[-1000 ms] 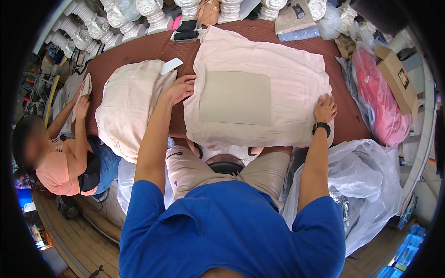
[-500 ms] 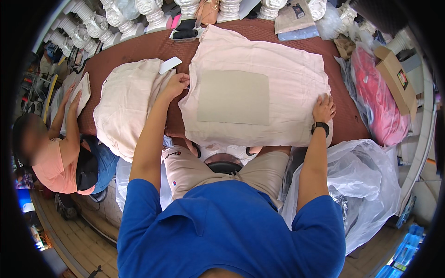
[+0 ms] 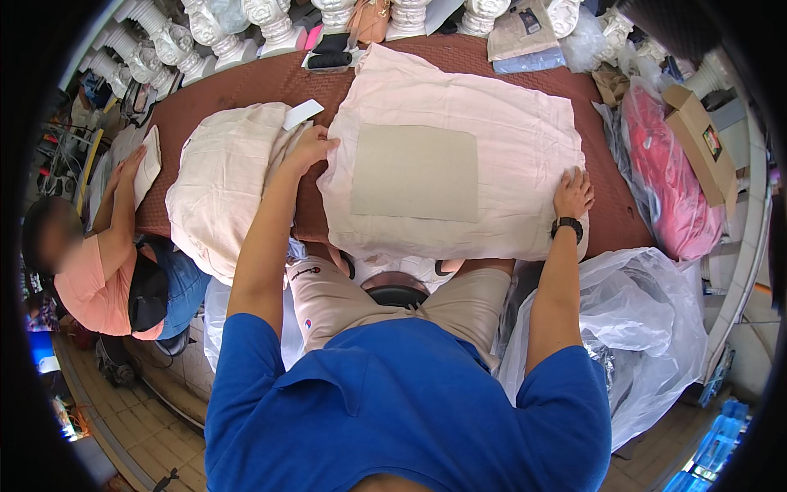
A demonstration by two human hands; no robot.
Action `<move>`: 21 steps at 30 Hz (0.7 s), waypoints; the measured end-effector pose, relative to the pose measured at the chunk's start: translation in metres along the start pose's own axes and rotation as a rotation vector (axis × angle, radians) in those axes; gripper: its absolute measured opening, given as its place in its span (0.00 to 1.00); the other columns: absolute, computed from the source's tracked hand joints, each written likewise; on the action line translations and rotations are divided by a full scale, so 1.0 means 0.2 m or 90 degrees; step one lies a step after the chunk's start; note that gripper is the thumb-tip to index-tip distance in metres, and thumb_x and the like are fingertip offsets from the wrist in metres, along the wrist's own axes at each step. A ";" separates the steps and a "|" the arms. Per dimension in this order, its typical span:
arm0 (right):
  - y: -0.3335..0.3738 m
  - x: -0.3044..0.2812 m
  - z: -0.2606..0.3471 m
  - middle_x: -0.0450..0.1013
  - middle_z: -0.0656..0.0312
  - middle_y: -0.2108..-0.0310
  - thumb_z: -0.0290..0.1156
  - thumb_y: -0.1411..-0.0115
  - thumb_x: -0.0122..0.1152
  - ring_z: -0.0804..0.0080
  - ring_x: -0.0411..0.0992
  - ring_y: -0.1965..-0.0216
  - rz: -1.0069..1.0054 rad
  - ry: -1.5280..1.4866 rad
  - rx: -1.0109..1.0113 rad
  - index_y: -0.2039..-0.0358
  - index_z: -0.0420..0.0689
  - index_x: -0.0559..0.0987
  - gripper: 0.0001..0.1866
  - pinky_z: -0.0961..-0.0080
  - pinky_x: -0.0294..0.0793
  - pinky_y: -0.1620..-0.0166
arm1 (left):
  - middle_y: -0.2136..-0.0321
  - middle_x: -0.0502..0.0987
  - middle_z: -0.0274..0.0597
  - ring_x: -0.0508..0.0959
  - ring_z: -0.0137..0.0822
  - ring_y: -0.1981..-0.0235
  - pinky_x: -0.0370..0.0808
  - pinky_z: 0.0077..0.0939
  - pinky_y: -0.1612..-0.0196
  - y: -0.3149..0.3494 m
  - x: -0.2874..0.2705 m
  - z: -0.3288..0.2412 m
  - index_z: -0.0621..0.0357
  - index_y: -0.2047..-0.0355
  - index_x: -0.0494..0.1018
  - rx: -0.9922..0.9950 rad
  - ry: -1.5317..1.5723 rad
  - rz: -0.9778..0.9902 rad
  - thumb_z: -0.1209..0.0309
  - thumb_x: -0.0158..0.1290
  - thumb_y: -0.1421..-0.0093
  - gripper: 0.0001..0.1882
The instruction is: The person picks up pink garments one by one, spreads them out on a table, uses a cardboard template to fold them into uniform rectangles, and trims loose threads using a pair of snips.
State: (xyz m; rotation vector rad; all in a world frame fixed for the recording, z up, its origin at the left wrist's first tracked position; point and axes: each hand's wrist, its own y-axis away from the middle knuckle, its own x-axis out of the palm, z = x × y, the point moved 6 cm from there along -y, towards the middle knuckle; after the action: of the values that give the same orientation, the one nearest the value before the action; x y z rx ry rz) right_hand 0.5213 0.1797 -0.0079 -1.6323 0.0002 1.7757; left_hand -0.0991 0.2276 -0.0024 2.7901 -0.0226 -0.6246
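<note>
A pale pink-cream cloth, perhaps a folded garment, is spread in front of me. On its middle lies a flat grey-beige board. My left hand pinches the cloth's left edge between thumb and fingers. At the opposite edge my right hand rests palm down, fingers stretched out on the fabric. Left of the spread cloth is a stack of similar cream cloths, partly behind my left forearm. A small white card sits on top of that stack.
A brown quilted cover lies over the table. White balusters line its far side. Plastic-wrapped pink fabric and a cardboard box stand at right. A clear plastic bag hangs by my right arm. A co-worker works at left.
My left hand has shifted very slightly at the cloth's left edge, and its fingertips show more. The co-worker's hands have come closer together. My right hand stays put.
</note>
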 end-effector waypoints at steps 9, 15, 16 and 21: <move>0.00 0.00 0.02 0.59 0.63 0.36 0.53 0.35 0.43 0.51 0.53 0.35 0.003 -0.006 -0.003 0.40 0.58 0.68 0.26 0.43 0.50 0.36 | 0.64 0.78 0.45 0.77 0.40 0.58 0.73 0.30 0.52 -0.12 -0.05 0.06 0.60 0.60 0.76 0.216 -0.095 -0.086 0.83 0.59 0.59 0.21; 0.00 0.01 0.01 0.59 0.63 0.36 0.53 0.35 0.43 0.51 0.53 0.35 0.005 -0.005 0.002 0.40 0.58 0.68 0.26 0.43 0.50 0.36 | 0.57 0.77 0.54 0.75 0.48 0.51 0.71 0.32 0.48 -0.06 -0.05 0.00 0.58 0.55 0.77 0.239 -0.249 -0.161 0.83 0.58 0.61 0.28; 0.00 0.01 0.00 0.59 0.64 0.35 0.53 0.35 0.43 0.52 0.53 0.35 0.006 -0.004 0.003 0.40 0.59 0.68 0.26 0.43 0.50 0.36 | 0.57 0.77 0.54 0.75 0.48 0.51 0.71 0.32 0.48 -0.07 -0.03 -0.02 0.58 0.55 0.77 0.222 -0.268 -0.153 0.83 0.58 0.60 0.27; -0.01 0.03 0.01 0.59 0.64 0.36 0.51 0.36 0.44 0.52 0.53 0.35 0.013 -0.001 0.007 0.40 0.60 0.68 0.25 0.44 0.50 0.36 | 0.59 0.76 0.54 0.75 0.49 0.53 0.72 0.36 0.49 -0.15 -0.07 0.01 0.57 0.54 0.77 0.203 -0.175 -0.122 0.78 0.60 0.56 0.24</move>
State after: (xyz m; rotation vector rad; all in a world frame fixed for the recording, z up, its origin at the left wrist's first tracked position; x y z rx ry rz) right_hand 0.5213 0.1855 -0.0123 -1.6290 0.0250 1.7892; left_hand -0.1134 0.2575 -0.0062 3.0062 0.0997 -1.1403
